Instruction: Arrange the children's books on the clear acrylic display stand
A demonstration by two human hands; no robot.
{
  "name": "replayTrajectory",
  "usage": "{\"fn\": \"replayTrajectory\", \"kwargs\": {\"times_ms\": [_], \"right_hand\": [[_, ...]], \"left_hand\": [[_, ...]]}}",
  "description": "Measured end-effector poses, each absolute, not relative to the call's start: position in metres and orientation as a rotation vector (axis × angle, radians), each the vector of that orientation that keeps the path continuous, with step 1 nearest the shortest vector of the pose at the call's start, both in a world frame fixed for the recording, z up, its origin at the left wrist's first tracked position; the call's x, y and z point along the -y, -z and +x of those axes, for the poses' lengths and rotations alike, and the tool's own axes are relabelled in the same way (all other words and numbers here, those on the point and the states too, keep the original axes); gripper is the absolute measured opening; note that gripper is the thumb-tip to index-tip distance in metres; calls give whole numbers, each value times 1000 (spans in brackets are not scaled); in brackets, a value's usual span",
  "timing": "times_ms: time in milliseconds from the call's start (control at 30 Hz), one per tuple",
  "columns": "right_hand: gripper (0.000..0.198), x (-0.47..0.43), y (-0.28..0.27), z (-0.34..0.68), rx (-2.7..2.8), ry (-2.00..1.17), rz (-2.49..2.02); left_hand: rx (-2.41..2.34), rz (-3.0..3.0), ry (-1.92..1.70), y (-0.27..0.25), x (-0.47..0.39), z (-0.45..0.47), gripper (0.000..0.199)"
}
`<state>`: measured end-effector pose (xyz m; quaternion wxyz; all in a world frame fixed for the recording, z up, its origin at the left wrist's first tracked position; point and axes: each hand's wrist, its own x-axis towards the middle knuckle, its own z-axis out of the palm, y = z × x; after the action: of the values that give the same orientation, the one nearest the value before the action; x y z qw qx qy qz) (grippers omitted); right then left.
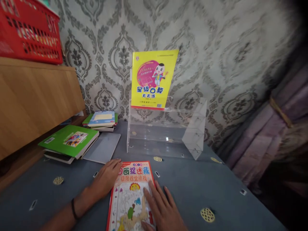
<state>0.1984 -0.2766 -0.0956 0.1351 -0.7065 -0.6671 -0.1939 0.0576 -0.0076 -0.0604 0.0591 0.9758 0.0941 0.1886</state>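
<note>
A picture book [131, 192] with a red border and a colourful cartoon cover lies flat on the table in front of me. My left hand [108, 175] rests along its upper left edge, fingers stretched out and touching the corner; its thumb is hidden. Across the right side of the cover, my right hand [163, 205] lies with its fingers spread. Beyond the book stands a clear acrylic book rack [158, 131] with tiers. One yellow workbook [154, 80] stands upright in its back tier, at the left end.
At the left lie a green book [69, 141] on other books, a grey-blue book [103, 149] and a small book stack [102, 118]. A red basket [31, 32] sits on a wooden cabinet [40, 99]. A curtain [260, 138] hangs at the right. The tablecloth [187, 183] has pineapple prints.
</note>
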Motion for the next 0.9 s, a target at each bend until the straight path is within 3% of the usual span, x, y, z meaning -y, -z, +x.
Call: {"fn": "replayTrajectory", "kwargs": {"times_ms": [133,400,500,667,767,900], "right_hand": [[72,271,121,212,1902,708,-2027],[53,266,132,215,1943,803,-2067],[52,265,131,214,1939,825,-2081],[57,263,139,216,1852,674,-2041],[64,262,143,217,1770,561,-2056],[85,264,132,214,1434,86,-2010]], "left_hand": [[-308,2904,-585,57,10,59,41],[-410,2280,-734,40,8,69,28],[-554,1881,-706,35,6,73,40],[-664,1265,-482,27,25,72,74],[-668,1025,-320,23,40,72,63],[-663,846,-287,12,50,75,55]]}}
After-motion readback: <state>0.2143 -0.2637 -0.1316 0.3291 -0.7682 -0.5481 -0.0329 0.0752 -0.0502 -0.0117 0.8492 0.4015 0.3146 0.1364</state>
